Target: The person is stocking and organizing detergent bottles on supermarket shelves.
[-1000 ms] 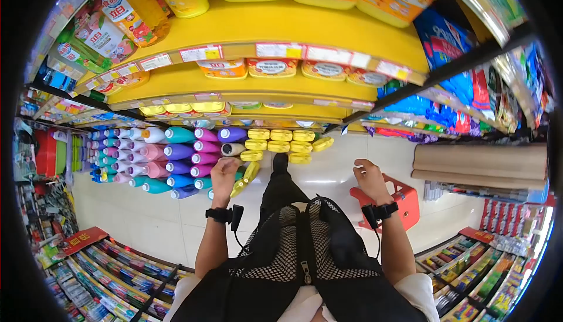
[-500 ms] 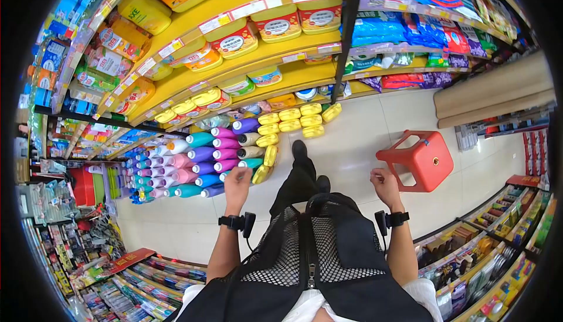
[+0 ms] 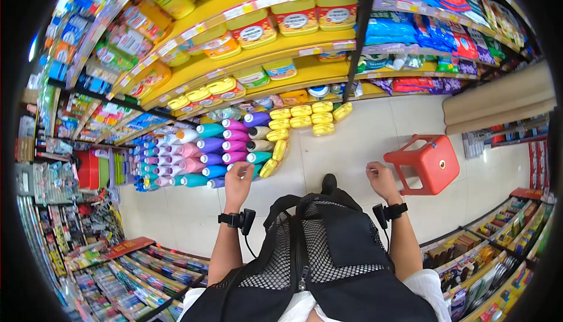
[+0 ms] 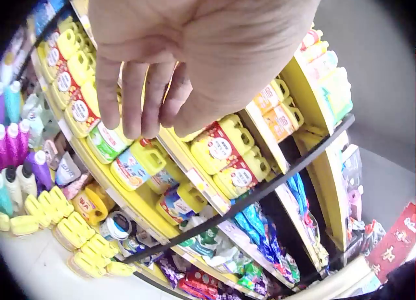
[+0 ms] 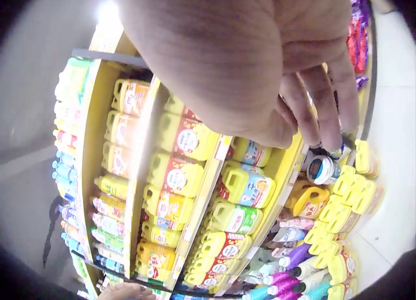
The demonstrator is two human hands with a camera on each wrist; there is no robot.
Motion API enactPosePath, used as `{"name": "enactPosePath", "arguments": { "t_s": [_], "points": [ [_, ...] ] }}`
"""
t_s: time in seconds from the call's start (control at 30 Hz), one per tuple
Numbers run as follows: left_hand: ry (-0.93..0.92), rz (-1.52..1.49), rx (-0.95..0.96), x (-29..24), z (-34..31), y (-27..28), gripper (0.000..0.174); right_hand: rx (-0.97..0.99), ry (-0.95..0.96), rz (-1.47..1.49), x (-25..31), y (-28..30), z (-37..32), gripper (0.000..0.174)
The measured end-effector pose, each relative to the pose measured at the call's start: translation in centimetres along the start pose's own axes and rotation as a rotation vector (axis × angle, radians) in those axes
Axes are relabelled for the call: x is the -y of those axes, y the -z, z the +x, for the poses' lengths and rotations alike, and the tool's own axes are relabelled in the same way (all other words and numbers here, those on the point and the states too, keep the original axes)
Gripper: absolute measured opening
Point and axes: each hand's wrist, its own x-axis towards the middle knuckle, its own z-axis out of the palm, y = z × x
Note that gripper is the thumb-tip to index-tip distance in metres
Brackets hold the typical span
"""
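Note:
My left hand (image 3: 237, 185) hangs in the air with loosely bent fingers and nothing in its grasp. In the head view it overlaps the near end of rows of coloured bottles (image 3: 212, 159) on the floor. My right hand (image 3: 382, 181) is held out on the other side, also holding nothing, its fingers relaxed. Closest to it is a red plastic stool (image 3: 438, 165). Yellow jugs (image 3: 300, 121) stand in a group on the floor by the shelf foot. In the left wrist view, the left fingers (image 4: 133, 102) hang in front of shelves of yellow jugs (image 4: 221, 144).
Yellow shelves (image 3: 264, 45) of detergent jugs run along the far side, with bagged goods (image 3: 390, 33) to their right. A black post (image 3: 359, 34) divides them. Low display racks (image 3: 149, 269) stand behind on both sides. Pale tiles (image 3: 363, 128) cover the floor; brown rolled sheets (image 3: 498, 96) lie right.
The head view has turned, so the shelves, bottles and stool appear shifted right and show more of the right side. The feet have stepped. Both hands stay loose with nothing in them.

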Motion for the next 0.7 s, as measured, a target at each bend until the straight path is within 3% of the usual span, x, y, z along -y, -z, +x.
{"name": "enactPosePath", "arguments": {
  "t_s": [0.13, 0.17, 0.23, 0.37, 0.7],
  "points": [
    [0.093, 0.111, -0.099, 6.3, -5.0, 4.4, 0.017, 0.116, 0.053, -0.093, 2.0, -3.3, 1.4, 0.021],
    [0.222, 0.065, -0.104, 10.8, -6.6, 5.6, 0.018, 0.139, 0.056, -0.122, 2.9, -4.2, 1.3, 0.022],
    [0.332, -0.067, -0.176, 14.6, -10.6, 7.9, 0.017, 0.175, 0.070, -0.182, 5.1, -6.0, 1.2, 0.022],
    [0.525, -0.271, -0.343, 16.9, -16.3, 11.4, 0.013, 0.262, 0.134, -0.153, 8.9, -10.3, -0.3, 0.023],
    [0.554, -0.391, -0.427, 24.6, -23.4, 15.7, 0.012, 0.405, 0.256, -0.237, 16.0, -19.6, -5.7, 0.025]
  ]
}}
